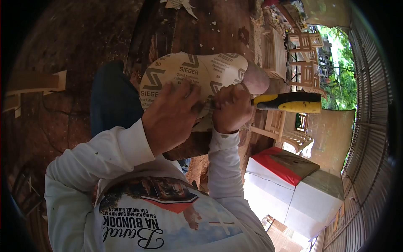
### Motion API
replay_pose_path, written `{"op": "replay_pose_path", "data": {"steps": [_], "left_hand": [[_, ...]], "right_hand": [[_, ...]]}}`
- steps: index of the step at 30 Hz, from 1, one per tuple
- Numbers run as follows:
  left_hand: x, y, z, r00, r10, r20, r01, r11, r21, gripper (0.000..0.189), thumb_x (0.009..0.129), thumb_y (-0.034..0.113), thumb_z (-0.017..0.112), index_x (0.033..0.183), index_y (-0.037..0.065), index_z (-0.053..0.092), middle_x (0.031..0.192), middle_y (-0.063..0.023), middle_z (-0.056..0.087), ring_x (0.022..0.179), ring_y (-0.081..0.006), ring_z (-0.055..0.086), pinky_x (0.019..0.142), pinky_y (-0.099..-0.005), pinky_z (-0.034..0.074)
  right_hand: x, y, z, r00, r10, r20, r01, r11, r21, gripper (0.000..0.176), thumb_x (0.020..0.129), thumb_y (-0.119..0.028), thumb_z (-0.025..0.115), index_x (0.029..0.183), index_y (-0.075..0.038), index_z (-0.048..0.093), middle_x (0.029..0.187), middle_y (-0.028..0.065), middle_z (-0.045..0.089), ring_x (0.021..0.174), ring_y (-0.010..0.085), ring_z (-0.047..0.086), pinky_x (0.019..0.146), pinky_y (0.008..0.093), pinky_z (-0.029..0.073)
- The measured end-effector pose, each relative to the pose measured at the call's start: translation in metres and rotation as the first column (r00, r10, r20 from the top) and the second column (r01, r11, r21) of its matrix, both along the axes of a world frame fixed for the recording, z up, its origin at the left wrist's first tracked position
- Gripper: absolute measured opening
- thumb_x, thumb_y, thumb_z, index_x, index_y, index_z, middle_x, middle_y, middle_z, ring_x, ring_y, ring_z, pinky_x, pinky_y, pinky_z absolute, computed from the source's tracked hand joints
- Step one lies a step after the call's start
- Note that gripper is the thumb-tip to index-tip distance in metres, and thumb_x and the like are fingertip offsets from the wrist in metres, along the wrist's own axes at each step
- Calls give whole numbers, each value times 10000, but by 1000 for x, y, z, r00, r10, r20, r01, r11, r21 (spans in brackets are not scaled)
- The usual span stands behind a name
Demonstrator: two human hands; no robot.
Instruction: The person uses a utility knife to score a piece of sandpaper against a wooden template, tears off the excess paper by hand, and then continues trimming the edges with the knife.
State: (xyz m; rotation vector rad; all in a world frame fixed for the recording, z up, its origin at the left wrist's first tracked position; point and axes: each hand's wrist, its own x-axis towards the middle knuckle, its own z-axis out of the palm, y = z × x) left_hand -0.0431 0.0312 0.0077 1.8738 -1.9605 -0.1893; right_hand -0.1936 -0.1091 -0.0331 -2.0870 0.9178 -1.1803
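A sheet of sandpaper (pixel 191 67) with its printed backing facing up lies over the dark wooden surface (pixel 201 33). My left hand (pixel 174 111) rests on the sheet, its fingers spread over the printing. At the sheet's right edge, my right hand (pixel 232 108) is closed around a tool with a yellow and black handle (pixel 289 103). The handle sticks out to the right of the fist. The tool's working end is hidden by my fingers.
Scraps of paper (pixel 180 4) lie at the top of the wooden surface. Wooden chairs (pixel 302 69) stand at the upper right. A white box with a red cover (pixel 268 189) is at the lower right. A wooden piece (pixel 46 84) is on the left.
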Motion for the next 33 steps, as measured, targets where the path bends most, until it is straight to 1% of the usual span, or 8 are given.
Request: {"op": "replay_pose_path", "data": {"steps": [4,9,10,13,15,18,27,33], "left_hand": [[2,0,1,1000,-19,2,19,1000,12,392,884,248,743,1258,132,763,1455,-119,576,1427,-315,494,1155,-502,414],[2,-1,-2,1000,-9,-3,9,999,-30,351,899,257,752,1223,124,770,1428,-107,588,1408,-306,507,1131,-490,429],[4,-2,0,999,-25,-39,24,1000,-16,338,905,264,754,1211,121,773,1407,-102,598,1393,-305,518,1114,-486,437],[12,-6,7,989,-72,-127,78,996,41,310,922,286,758,1177,112,781,1349,-88,626,1351,-302,548,1065,-475,458],[18,-9,13,983,-96,-158,113,988,104,300,928,301,761,1156,107,784,1313,-82,641,1325,-301,565,1035,-470,466],[17,-8,12,983,-96,-157,109,991,75,302,928,304,760,1161,113,782,1312,-83,649,1303,-304,581,1021,-468,467],[27,1,-1,970,-209,-121,200,976,-83,345,946,312,756,1248,146,731,1430,-99,626,1417,-319,524,1156,-527,411],[24,2,1,972,-192,-135,184,981,-67,349,962,315,741,1271,155,737,1456,-99,616,1429,-322,515,1172,-545,392]], "right_hand": [[5,10,16,978,-100,-184,30,936,-352,123,922,7,619,901,34,501,624,51,504,539,140,516,479,317,440],[6,14,13,992,-93,-89,84,991,-107,85,946,-34,574,903,1,509,604,41,489,535,146,507,484,315,436],[4,10,14,995,-95,13,93,990,107,105,950,-61,558,871,-24,500,594,33,460,521,143,469,475,316,413],[6,8,29,934,-176,310,-39,813,580,204,958,-144,516,773,-95,446,570,8,368,492,136,352,458,318,341],[16,15,45,835,-235,498,-212,698,685,284,955,-203,497,707,-138,375,564,-5,304,488,135,272,456,321,286],[15,11,49,730,-199,654,-392,662,638,342,932,-227,512,669,-170,301,557,-4,285,500,142,243,471,322,254],[4,-5,48,678,-27,734,-553,640,534,293,955,-191,508,716,-128,352,595,7,314,531,143,311,520,320,315],[12,6,34,709,-102,698,-475,663,579,318,1002,-245,527,740,-117,400,599,-1,338,530,134,335,533,313,332]]}}
